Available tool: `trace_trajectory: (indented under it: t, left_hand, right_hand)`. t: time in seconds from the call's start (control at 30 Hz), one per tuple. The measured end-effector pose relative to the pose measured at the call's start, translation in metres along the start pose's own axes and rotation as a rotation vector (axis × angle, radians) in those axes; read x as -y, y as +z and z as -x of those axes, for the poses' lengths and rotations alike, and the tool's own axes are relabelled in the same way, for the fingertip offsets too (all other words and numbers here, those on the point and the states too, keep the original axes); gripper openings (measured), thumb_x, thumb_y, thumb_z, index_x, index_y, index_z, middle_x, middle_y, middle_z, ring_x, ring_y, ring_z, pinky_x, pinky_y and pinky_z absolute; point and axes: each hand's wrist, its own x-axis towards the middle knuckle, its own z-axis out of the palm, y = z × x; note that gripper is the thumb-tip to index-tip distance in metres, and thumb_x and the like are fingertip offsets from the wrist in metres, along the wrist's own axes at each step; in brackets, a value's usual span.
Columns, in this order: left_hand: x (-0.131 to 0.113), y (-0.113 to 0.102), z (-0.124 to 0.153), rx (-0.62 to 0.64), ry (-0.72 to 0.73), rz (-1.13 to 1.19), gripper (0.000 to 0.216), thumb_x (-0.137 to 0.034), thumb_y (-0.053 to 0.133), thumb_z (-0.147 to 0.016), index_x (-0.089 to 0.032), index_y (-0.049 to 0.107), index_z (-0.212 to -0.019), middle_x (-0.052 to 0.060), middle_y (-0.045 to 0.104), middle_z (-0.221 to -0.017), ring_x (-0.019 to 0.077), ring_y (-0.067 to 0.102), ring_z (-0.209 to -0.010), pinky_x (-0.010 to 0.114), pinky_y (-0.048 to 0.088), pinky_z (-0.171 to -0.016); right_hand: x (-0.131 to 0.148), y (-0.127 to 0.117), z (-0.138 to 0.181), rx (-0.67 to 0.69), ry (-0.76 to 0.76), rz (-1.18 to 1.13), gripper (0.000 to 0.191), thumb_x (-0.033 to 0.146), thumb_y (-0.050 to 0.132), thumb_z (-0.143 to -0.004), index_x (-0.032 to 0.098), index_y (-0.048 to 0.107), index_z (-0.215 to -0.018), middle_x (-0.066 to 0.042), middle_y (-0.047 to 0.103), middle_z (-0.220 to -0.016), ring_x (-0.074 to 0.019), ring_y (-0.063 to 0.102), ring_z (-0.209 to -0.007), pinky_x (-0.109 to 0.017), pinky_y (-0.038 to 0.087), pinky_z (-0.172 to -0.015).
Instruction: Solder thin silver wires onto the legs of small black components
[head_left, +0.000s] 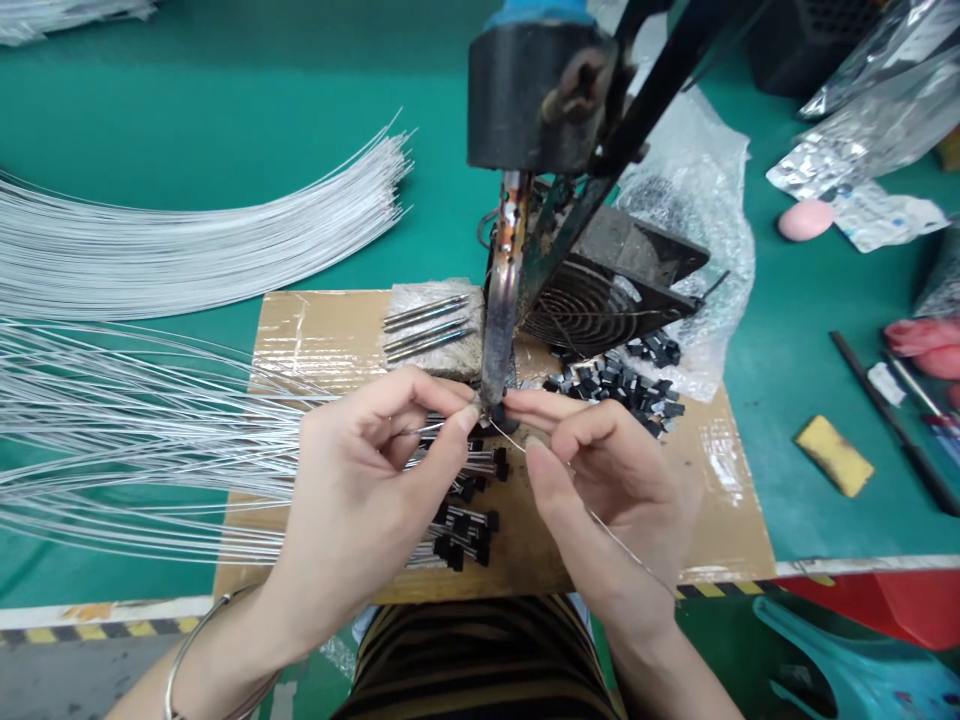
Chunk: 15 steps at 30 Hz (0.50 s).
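Observation:
My left hand (367, 480) pinches thin white wires and a small black component right under the tip of a fixed soldering iron (501, 300). My right hand (600, 480) pinches a thin solder wire (622, 545) and touches the same spot at the iron tip. Beneath my hands, on a taped cardboard sheet (315, 340), lie several wires ending in black components (469, 520). A heap of loose black components (622, 385) sits just right of the iron.
Bundles of white wires (150, 250) fan over the green table on the left. Behind the iron stand a black fan (600, 300) and a plastic bag (697, 180). A yellow sponge (834, 455), a pink blob (805, 219), foil bags and tools lie to the right.

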Motion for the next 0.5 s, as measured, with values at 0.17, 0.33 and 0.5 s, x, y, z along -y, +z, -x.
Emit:
trace_trajectory:
  t: [0.17, 0.33, 0.5]
  left_hand:
    - [-0.0001, 0.0014, 0.0003, -0.005, 0.007, -0.001, 0.012, -0.011, 0.074, -0.087, -0.022, 0.075, -0.082, -0.003, 0.077, -0.079, 0.0065, 0.054, -0.055, 0.019, 0.038, -0.049]
    - [0.003, 0.0009, -0.0002, -0.004, 0.008, -0.023, 0.01, -0.014, 0.074, -0.088, -0.022, 0.075, -0.082, -0.001, 0.075, -0.076, 0.0072, 0.048, -0.051, 0.023, 0.03, -0.046]
    - [0.0049, 0.0002, -0.0003, -0.002, -0.003, -0.031, 0.009, -0.016, 0.075, -0.088, -0.022, 0.075, -0.081, 0.0, 0.075, -0.076, 0.0078, 0.047, -0.051, 0.024, 0.028, -0.046]
  right_hand:
    - [-0.001, 0.0013, 0.0004, -0.017, -0.005, -0.006, 0.02, 0.008, 0.068, -0.097, 0.024, 0.063, -0.087, -0.002, 0.079, -0.123, -0.0208, 0.076, -0.116, -0.038, 0.057, -0.11]
    - [0.0003, 0.0004, -0.0001, -0.004, -0.004, 0.016, 0.021, 0.007, 0.068, -0.096, 0.025, 0.062, -0.086, -0.001, 0.079, -0.122, -0.0205, 0.075, -0.117, -0.038, 0.058, -0.109]
    - [-0.0002, 0.0008, 0.0006, -0.01, -0.001, 0.038, 0.02, 0.008, 0.068, -0.097, 0.025, 0.062, -0.087, -0.002, 0.079, -0.121, -0.0207, 0.074, -0.118, -0.039, 0.057, -0.108]
